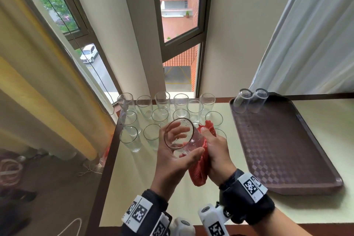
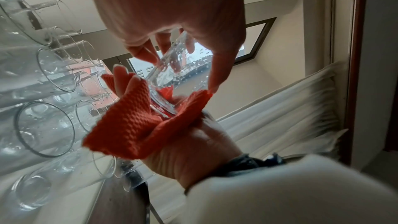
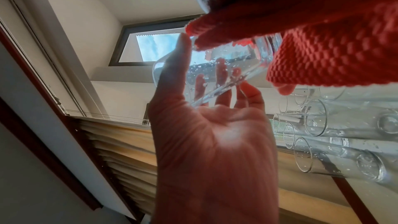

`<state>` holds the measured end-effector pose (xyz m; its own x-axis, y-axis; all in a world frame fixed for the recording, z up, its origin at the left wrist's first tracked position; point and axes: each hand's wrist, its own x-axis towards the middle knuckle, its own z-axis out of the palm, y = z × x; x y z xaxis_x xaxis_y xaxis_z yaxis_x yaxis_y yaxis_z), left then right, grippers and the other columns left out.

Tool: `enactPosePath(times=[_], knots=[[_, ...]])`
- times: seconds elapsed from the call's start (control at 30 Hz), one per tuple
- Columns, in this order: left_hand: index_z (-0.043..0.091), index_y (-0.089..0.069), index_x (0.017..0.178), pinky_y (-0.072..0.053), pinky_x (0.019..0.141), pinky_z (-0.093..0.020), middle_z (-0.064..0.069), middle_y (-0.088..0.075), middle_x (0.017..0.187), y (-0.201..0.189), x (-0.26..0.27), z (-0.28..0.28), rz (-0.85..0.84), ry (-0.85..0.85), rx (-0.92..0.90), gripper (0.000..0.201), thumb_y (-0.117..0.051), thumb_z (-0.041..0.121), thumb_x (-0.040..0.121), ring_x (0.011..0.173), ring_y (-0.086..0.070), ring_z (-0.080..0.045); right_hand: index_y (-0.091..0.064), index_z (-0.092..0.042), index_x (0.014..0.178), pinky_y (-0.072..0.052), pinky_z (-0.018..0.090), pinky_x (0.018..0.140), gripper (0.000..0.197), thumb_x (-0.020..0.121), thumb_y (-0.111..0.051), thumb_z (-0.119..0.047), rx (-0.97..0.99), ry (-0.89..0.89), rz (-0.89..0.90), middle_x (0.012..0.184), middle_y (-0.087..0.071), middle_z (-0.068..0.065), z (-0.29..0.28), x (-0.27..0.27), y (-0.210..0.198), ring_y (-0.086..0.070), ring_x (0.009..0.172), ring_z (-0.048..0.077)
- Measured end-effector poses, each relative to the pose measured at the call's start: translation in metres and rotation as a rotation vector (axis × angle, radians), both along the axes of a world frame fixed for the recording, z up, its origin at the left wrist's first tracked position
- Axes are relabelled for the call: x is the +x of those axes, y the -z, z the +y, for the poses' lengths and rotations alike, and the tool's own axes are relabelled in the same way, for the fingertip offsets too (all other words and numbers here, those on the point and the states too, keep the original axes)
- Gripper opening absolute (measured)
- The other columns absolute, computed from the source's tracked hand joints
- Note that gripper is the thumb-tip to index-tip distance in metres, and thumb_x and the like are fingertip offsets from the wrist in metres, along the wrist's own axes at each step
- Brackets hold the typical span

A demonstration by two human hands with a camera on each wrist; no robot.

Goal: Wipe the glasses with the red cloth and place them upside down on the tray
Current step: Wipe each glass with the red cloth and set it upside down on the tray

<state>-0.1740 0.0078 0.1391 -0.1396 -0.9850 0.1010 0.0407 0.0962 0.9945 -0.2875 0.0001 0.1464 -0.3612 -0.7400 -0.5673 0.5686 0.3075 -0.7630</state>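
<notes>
Hands meet over the worktop [image 1: 134,168]: the left hand [image 1: 172,157] has its grip round a wet glass [image 1: 182,136] tilted on its side, thumb and fingers curled about it; the right hand [image 1: 216,151] clasps the red cloth [image 1: 199,174] against the glass's base. Upright glasses [image 1: 162,113] stand behind. Two upturned glasses [image 1: 249,100] sit at the far end of the brown tray [image 1: 287,159]

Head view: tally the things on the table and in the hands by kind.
Clear glasses upright on the pale table: 13 seen, hands may hide more
Clear glasses upside down on the tray: 2
Clear glass in the left hand: 1
Red woven cloth in the right hand: 1
Brown tray: 1
Total: 18
</notes>
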Motion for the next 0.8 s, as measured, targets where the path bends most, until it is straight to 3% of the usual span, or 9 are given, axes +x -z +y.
enactPosePath(times=[0.1,0.2,0.27,0.4,0.5,0.57,0.63,0.7,0.8], knots=[[0.018,-0.046,0.13,-0.049,0.104,-0.044,0.002,-0.067,0.118,0.003,-0.002,0.0,-0.019,0.06,-0.022,0.079,-0.086,0.031,0.063,0.117,-0.063,-0.017,-0.068,0.004,0.087,-0.058,0.046,0.066,0.022,0.097,-0.058,-0.013,0.0,-0.018,0.039,0.077,-0.067,0.023,0.002,-0.004,0.003,-0.067,0.066,0.033],[0.025,-0.047,0.13,-0.05,0.095,-0.02,0.004,-0.067,0.113,0.001,-0.003,0.0,-0.033,0.081,-0.037,0.076,-0.084,0.035,0.064,0.112,-0.064,-0.008,-0.068,0.001,0.083,-0.051,0.036,0.051,0.02,0.095,-0.062,-0.014,0.002,-0.074,0.055,0.068,-0.064,0.019,0.006,-0.009,0.002,-0.063,0.053,0.028],[0.027,-0.047,0.133,-0.048,0.09,-0.014,0.008,-0.067,0.111,0.001,-0.003,-0.002,-0.058,0.105,-0.045,0.08,-0.083,0.041,0.063,0.109,-0.065,-0.005,-0.067,0.004,0.085,-0.05,0.037,0.047,0.019,0.094,-0.06,-0.011,-0.002,-0.113,0.051,0.065,-0.062,0.02,0.009,-0.013,0.0,-0.06,0.051,0.029],[0.038,-0.044,0.134,-0.051,0.088,-0.017,0.006,-0.067,0.108,0.005,0.002,-0.007,-0.121,0.131,-0.025,0.084,-0.081,0.051,0.06,0.101,-0.067,-0.006,-0.065,0.009,0.085,-0.053,0.042,0.059,0.016,0.088,-0.055,-0.004,0.013,-0.068,0.105,0.072,-0.061,0.024,0.011,-0.026,0.008,-0.061,0.059,0.032],[0.042,-0.042,0.134,-0.057,0.085,-0.027,0.001,-0.068,0.101,0.008,0.009,-0.009,-0.135,0.161,0.037,0.085,-0.082,0.051,0.059,0.091,-0.07,-0.014,-0.062,0.005,0.088,-0.056,0.037,0.059,0.022,0.08,-0.042,-0.001,-0.051,-0.075,-0.029,0.067,-0.063,0.023,0.013,-0.038,0.008,-0.064,0.061,0.033],[0.038,-0.038,0.129,-0.059,0.079,-0.034,-0.006,-0.069,0.093,0.011,0.014,-0.008,-0.126,0.199,0.087,0.085,-0.085,0.047,0.058,0.081,-0.069,-0.019,-0.062,0.003,0.086,-0.059,0.041,0.066,0.029,0.069,-0.039,-0.002,-0.131,-0.091,-0.098,0.07,-0.066,0.022,0.017,-0.046,0.004,-0.066,0.069,0.036],[0.032,-0.034,0.116,-0.058,0.074,-0.035,-0.007,-0.068,0.089,0.013,0.016,-0.006,-0.151,0.226,0.131,0.082,-0.087,0.046,0.055,0.074,-0.065,-0.016,-0.063,0.004,0.091,-0.056,0.051,0.082,0.039,0.063,-0.037,-0.004,-0.21,-0.101,-0.1,0.08,-0.07,0.024,0.021,-0.052,0.002,-0.067,0.082,0.041],[0.029,-0.034,0.108,-0.055,0.071,-0.03,-0.005,-0.068,0.089,0.014,0.018,-0.005,-0.241,0.255,0.165,0.08,-0.087,0.05,0.051,0.07,-0.06,-0.01,-0.061,0.008,0.108,-0.052,0.058,0.092,0.052,0.065,-0.035,-0.005,-0.275,-0.141,-0.108,0.103,-0.068,0.033,0.025,-0.053,0.004,-0.063,0.103,0.052],[0.033,-0.041,0.107,-0.051,0.066,-0.029,-0.001,-0.071,0.083,0.01,0.021,-0.004,-0.364,0.333,0.182,0.076,-0.085,0.055,0.049,0.063,-0.057,-0.008,-0.058,0.003,0.124,-0.043,0.058,0.105,0.061,0.068,-0.039,-0.011,-0.326,-0.268,-0.068,0.121,-0.065,0.029,0.029,-0.053,0.007,-0.056,0.12,0.047]])
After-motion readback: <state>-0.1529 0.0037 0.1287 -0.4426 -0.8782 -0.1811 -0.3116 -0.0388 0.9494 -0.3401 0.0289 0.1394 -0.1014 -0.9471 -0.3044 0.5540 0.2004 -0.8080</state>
